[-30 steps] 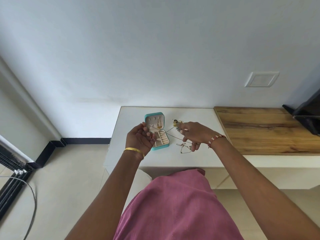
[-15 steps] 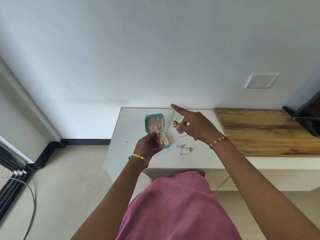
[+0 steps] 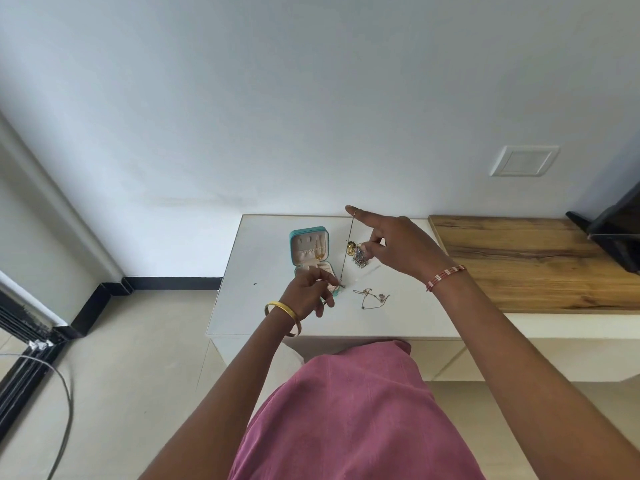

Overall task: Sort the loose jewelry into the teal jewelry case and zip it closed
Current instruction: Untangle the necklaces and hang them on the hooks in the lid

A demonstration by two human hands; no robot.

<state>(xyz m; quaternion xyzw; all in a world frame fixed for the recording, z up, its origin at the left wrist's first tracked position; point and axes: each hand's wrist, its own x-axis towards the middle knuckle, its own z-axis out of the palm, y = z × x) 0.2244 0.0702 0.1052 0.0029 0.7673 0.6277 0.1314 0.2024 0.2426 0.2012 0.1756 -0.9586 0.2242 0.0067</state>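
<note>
White table (image 3: pixel 263 306): bare strip left of teal case (image 3: pixel 309 249), open and upright lid blocks the far side. Taut chain (image 3: pixel 347 251) spans from right hand (image 3: pixel 398 247) down to left hand (image 3: pixel 311 289), cutting the gap between case and earring pile (image 3: pixel 358 254). Loose necklace (image 3: pixel 370 297) lies near the front edge; bare top right of it.

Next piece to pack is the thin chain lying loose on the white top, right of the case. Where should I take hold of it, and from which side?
Judging by its pose, pinch the loose chain at the small pendant end on its right, coming straight down from above. It lies flat and kinked on the white table, so no side offers an edge. The left hand and right hand are busy stretching another chain.
</note>
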